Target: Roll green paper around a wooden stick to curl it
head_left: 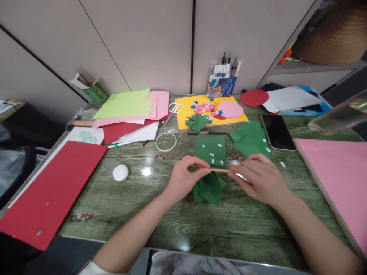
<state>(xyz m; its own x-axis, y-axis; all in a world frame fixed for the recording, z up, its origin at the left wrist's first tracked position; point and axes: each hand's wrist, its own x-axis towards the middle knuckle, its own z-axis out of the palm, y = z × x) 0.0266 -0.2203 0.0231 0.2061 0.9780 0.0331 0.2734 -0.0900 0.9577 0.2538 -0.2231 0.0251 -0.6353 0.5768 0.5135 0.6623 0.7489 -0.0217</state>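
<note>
While each hand pinches a thin stick (219, 170) over folded green paper (210, 188), a phone (277, 131) lies nearby

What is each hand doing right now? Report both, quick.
Left hand: closed, pinching one end of a thin tan wooden stick above the folded green paper piece.
Right hand: closed, pinching the stick's other end.

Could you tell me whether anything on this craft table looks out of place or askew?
Small white scraps lie scattered over the green square, and one lies on the table. Nothing looks spilled or damaged.
</note>
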